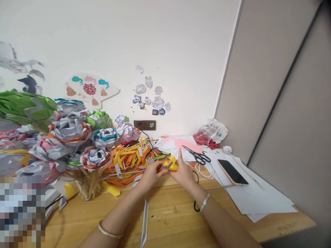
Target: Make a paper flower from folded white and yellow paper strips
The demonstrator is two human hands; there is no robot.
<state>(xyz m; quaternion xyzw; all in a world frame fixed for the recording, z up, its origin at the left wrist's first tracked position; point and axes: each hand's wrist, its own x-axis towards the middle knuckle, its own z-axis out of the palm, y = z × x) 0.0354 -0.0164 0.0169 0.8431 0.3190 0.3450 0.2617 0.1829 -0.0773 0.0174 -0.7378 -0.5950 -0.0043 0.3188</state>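
Observation:
My left hand (152, 175) and my right hand (183, 173) meet above the front of the wooden table. Between their fingertips is a small yellow folded paper piece (172, 164) with a darker, greyish part on its left side; finer detail is too small to make out. The left thumb and fingers pinch its left end. My right hand grips the other side, its index finger pointing up. Just behind the right hand lie black-handled scissors (202, 159) and a pink paper sheet (184, 144). A white folded paper strip (145, 220) lies nearer to me.
Folded paper flowers (67, 132) crowd the left side, some on sticks in a clear container (86, 186). Orange and yellow paper strips (129, 156) are heaped at centre-left. To the right are a phone (232, 171), white sheets (254, 201), a bead string (204, 174) and a plastic bag (212, 131).

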